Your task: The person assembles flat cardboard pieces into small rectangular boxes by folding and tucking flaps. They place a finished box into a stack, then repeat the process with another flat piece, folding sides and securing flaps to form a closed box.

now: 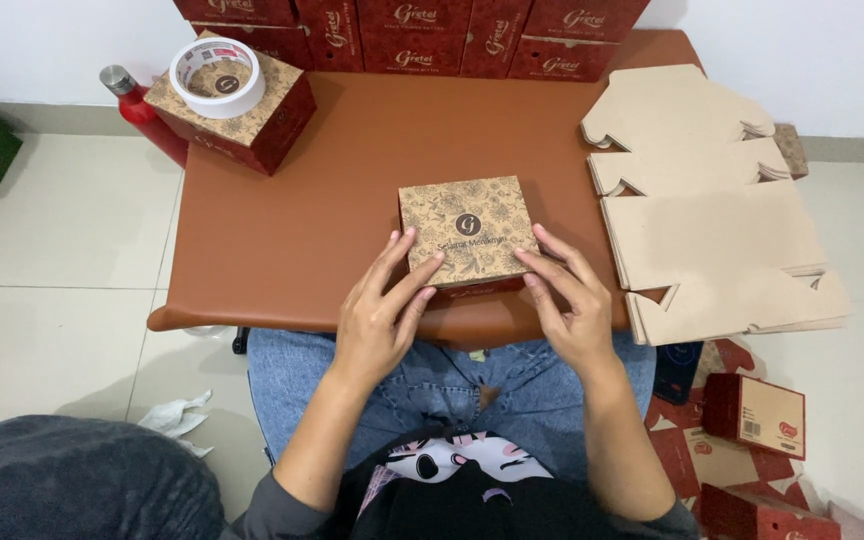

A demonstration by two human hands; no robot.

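- Left hand and right hand: both flat, fingers spread, fingertips pressing the near edge of one square brown floral-printed cardboard box at the front edge of the brown table.
- Risk, as judged: uneven pressure could push the box askew or crease its lid.
- One stack of flat unfolded kraft cartons, right.
- One matching box bearing one white tape roll, far left.
- Five dark red cartons visible along the wall.

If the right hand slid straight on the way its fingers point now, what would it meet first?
The right hand points up and left, fingertips already on the square brown patterned cardboard box. Going on, it would slide across that lid, probably toward the left hand's fingers. Depth is hard to judge.
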